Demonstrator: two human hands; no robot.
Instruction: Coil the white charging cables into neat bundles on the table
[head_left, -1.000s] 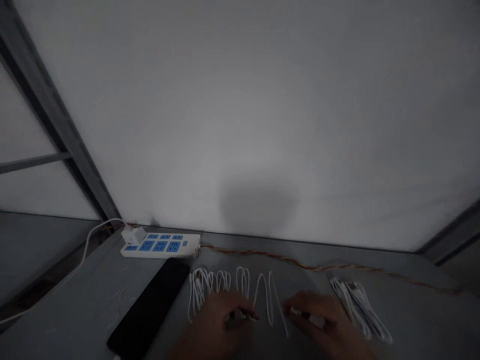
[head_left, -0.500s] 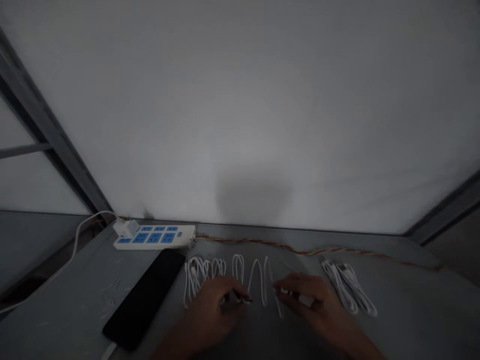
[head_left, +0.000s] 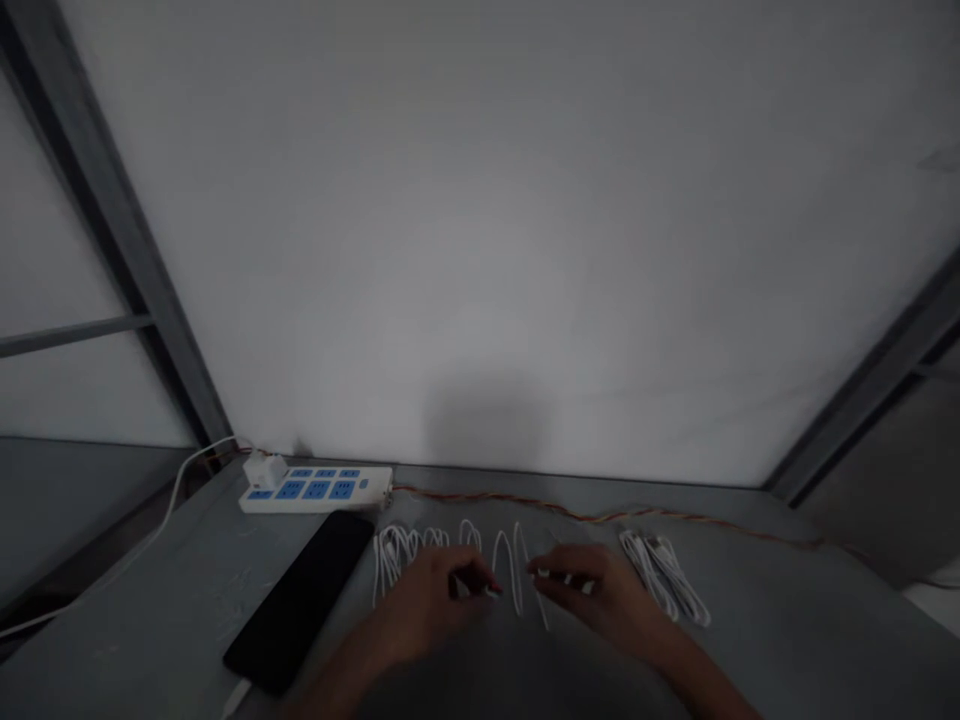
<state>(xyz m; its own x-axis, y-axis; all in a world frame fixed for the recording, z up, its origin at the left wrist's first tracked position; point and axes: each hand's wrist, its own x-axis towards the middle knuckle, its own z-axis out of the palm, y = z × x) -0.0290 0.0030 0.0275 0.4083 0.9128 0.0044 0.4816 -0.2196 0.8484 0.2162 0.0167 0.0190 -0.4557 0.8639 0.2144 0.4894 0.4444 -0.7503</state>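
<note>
A white cable [head_left: 516, 575] stands in loose zigzag bends on the grey table, between my two hands. My left hand [head_left: 439, 600] is closed in a pinch at the cable's left side, with a small white piece showing at the fingertips. On the right, my right hand [head_left: 592, 590] pinches the same cable between thumb and fingers. Behind my left hand lie coiled white cables [head_left: 397, 550], partly covered by it. Two more bundled white cables [head_left: 664, 575] rest just beyond my right hand. The picture is dim, so the cable's ends are hard to make out.
A white power strip [head_left: 379, 488] with blue sockets lies at the back left, a white charger [head_left: 264, 470] plugged into it. A black phone [head_left: 300, 605] lies left of my left hand. Twisted red-brown wire [head_left: 495, 496] runs along the table's back, before a white wall [head_left: 480, 250].
The view has shifted a little, so everything sits slightly differently in the frame. My hands look slightly closer together, both still pinching the white cable.
</note>
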